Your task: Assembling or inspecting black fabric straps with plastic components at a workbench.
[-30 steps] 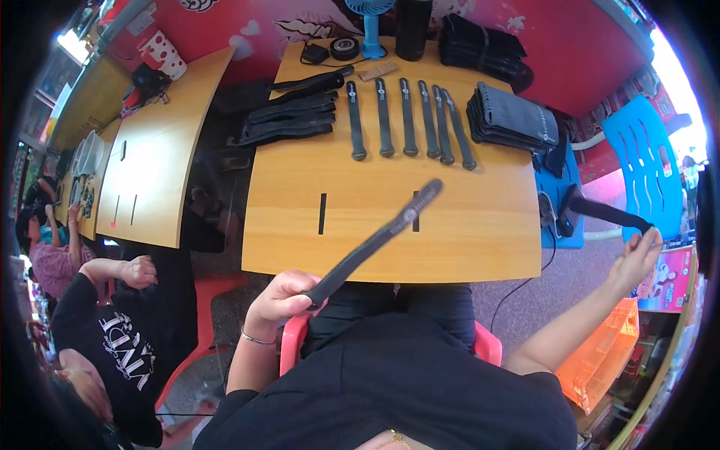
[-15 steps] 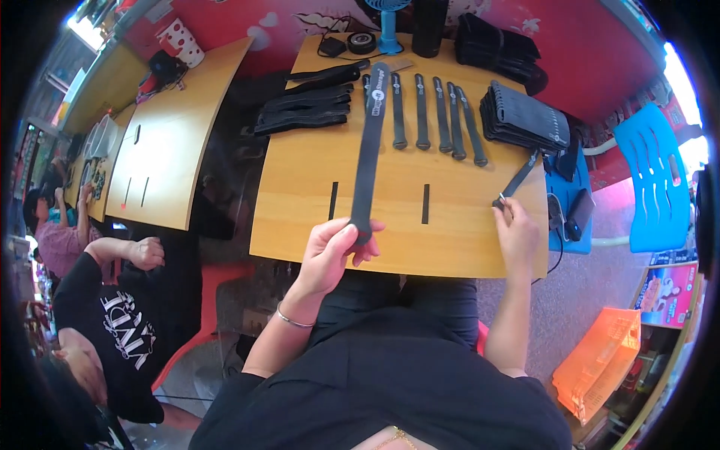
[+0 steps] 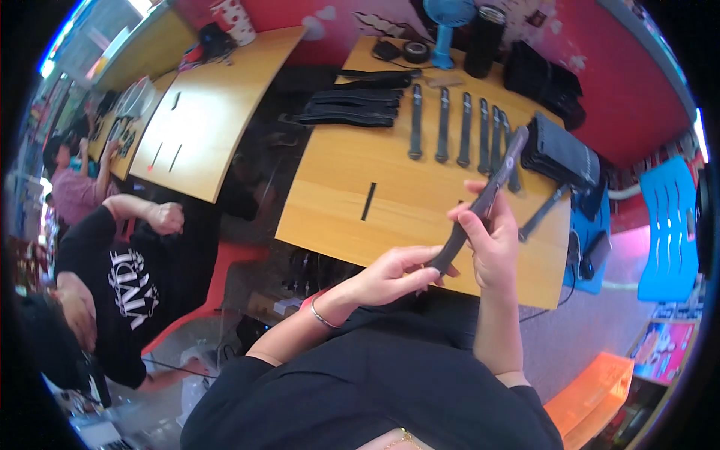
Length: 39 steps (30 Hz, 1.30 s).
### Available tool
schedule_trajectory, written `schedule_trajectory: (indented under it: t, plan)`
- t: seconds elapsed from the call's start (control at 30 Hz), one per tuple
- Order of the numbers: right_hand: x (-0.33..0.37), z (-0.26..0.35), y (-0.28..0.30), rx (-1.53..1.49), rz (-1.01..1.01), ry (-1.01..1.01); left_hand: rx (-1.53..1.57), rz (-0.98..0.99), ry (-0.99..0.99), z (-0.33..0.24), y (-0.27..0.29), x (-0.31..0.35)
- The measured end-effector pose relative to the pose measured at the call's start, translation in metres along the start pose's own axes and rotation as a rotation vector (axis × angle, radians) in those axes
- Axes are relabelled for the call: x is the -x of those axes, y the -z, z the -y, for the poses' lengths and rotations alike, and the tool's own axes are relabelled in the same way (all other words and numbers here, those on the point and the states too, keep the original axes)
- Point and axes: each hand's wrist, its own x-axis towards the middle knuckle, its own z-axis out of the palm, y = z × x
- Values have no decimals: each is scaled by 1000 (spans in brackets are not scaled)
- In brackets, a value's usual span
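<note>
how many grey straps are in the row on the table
6: three straps spaced apart on the left, three closer straps on the right, the rightmost partly hidden by the held strap.

The left forearm (image 3: 289, 337) slants up and rightward from the lower middle of the frame, its wrist (image 3: 343, 298) nearly straight, and the left hand (image 3: 394, 277) reaches right of centre with thumb and fingers pinched together. The right forearm (image 3: 496, 334) rises almost vertically in the lower right half, and the right hand (image 3: 493, 244), a little higher than the left, is upright, its thumb pointing up and leftward, fingers bent in a grip
</note>
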Motion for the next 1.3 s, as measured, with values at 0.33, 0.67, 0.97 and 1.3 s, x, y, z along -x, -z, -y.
schedule_trajectory:
  t: [0.33,0.67,0.97,1.3]
  plan:
    - [4,-7,-4,169,184,-37,439,188,13,13,10,4]
    - [-6,-14,7,162,264,5,550,158,33,20,17,3]
    - [0,-40,37,211,106,-191,497,36,-70,18,36,1]
    - [8,-75,39,-22,293,-413,525,-84,-119,32,51,4]
